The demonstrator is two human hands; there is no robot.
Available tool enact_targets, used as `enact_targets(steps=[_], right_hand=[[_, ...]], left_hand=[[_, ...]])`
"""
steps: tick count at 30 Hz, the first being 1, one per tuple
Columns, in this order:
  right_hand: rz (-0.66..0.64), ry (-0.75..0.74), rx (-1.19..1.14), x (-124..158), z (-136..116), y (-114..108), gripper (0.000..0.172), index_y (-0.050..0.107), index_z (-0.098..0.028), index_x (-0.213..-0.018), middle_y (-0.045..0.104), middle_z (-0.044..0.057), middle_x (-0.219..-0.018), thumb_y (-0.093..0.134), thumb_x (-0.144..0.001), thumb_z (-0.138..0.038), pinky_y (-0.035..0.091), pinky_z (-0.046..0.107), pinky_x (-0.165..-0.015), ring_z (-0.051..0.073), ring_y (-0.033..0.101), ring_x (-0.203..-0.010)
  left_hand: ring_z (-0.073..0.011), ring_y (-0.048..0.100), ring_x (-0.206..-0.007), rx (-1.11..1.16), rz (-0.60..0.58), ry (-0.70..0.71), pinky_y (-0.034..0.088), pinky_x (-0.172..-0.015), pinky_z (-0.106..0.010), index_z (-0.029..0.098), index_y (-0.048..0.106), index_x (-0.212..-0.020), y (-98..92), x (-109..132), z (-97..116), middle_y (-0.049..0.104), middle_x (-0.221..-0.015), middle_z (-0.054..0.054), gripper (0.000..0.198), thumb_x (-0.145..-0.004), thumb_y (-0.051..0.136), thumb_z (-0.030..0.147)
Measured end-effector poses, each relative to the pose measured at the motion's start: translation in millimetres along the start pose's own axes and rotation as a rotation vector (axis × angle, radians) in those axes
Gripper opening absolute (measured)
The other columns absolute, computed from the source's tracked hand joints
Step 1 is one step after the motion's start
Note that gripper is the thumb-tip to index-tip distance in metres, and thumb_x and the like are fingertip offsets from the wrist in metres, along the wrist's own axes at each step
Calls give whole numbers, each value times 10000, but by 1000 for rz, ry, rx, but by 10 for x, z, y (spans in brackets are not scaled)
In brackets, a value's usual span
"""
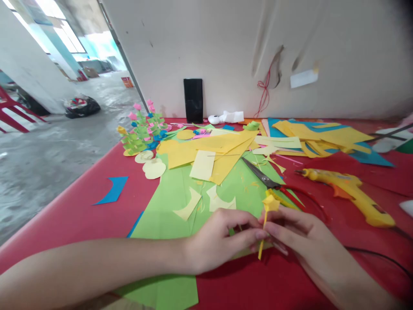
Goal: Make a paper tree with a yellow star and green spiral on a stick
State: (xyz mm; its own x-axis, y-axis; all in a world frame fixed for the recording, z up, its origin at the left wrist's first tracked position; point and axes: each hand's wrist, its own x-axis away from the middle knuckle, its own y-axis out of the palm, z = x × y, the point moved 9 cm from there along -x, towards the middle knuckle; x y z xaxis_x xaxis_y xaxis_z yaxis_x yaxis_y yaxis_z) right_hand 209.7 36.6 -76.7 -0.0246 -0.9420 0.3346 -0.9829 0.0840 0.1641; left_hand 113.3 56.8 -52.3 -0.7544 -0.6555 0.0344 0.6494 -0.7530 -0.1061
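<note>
A yellow paper flower or star [271, 204] on a thin yellow paper stem [260, 249] is held upright between my hands, above the table. My left hand [222, 237] reaches in from the left, its thumb and fingertips closed on the stem. From the right, my right hand [297, 234] pinches the same piece just under the star, with its thumb in front. Some of the fingertips are hidden behind the piece. Just beyond my right hand lie scissors [269, 181] with red handles, blades pointing away to the left. Green paper [167, 215] lies under my left hand.
Yellow sheets [209, 148] and pale cut scraps [222, 200] cover the table's middle. A yellow glue gun [351, 189] lies right, its black cord [380, 256] near my right wrist. Finished paper plants [142, 129] stand back left. A black phone [193, 100] leans on the wall.
</note>
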Motion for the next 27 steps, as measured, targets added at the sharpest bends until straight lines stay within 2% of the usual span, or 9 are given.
enact_targets(steps=[3,5,8,9,13,16,18,21,27], right_hand=[[25,-7,-13,-11,-17,-37,224,670,-193,-645,542,-12,-599,798,-554,-352,341,193,-445,67,430,-497],[59,-22,-35,-25,-48,-99,211,652,-193,-641,495,-32,-530,788,-577,-341,311,187,-431,57,390,-465],[87,-60,-80,-62,-99,-165,214,633,-203,-686,460,-46,-521,764,-616,-357,305,184,-445,57,384,-474],[83,-70,-89,-78,-105,-164,223,628,-203,-700,467,-45,-540,758,-622,-367,305,184,-450,56,385,-480],[19,-72,-65,-127,-49,-55,260,617,-180,-707,492,-40,-570,745,-629,-392,280,192,-434,50,376,-457],[-46,-62,-12,-123,19,64,238,614,-164,-675,489,-40,-540,722,-662,-376,261,194,-423,49,369,-445],[-67,-72,13,-106,43,113,213,610,-167,-672,462,-52,-520,704,-685,-358,260,196,-425,47,348,-441],[-89,-105,31,-87,59,157,203,606,-173,-673,460,-52,-542,688,-696,-357,301,203,-462,59,357,-473],[-143,-149,16,-131,96,216,212,596,-169,-663,499,-27,-592,673,-687,-365,338,217,-528,94,429,-563]], left_hand=[[-80,454,-602,9,18,-31,376,-603,-205,134,565,-719,-3,-1,2,527,-637,16,203,-848,494,274],[-82,440,-625,30,138,-33,368,-594,-202,149,550,-781,-153,-21,61,506,-679,19,172,-848,495,297],[-72,387,-578,71,421,17,349,-544,-184,170,506,-786,-597,-63,212,431,-644,43,135,-851,491,288],[-68,380,-572,65,470,35,346,-544,-177,174,497,-771,-737,-97,252,419,-637,48,129,-851,489,275],[-59,385,-527,42,591,57,344,-510,-168,179,489,-781,-1271,-257,220,390,-602,57,115,-849,484,272],[-68,454,-543,-4,645,55,393,-503,-187,147,528,-843,-1518,-340,87,461,-648,38,147,-867,482,285],[-99,543,-635,-68,635,49,475,-567,-248,117,549,-959,-1560,-415,34,571,-810,-19,226,-882,483,319],[-156,600,-820,-207,584,58,521,-706,-336,122,547,-1062,-1527,-636,83,599,-993,-68,268,-879,497,311],[-197,576,-967,-519,528,182,500,-816,-400,147,537,-1118,-1517,-1514,404,565,-1132,-90,286,-876,503,295]])
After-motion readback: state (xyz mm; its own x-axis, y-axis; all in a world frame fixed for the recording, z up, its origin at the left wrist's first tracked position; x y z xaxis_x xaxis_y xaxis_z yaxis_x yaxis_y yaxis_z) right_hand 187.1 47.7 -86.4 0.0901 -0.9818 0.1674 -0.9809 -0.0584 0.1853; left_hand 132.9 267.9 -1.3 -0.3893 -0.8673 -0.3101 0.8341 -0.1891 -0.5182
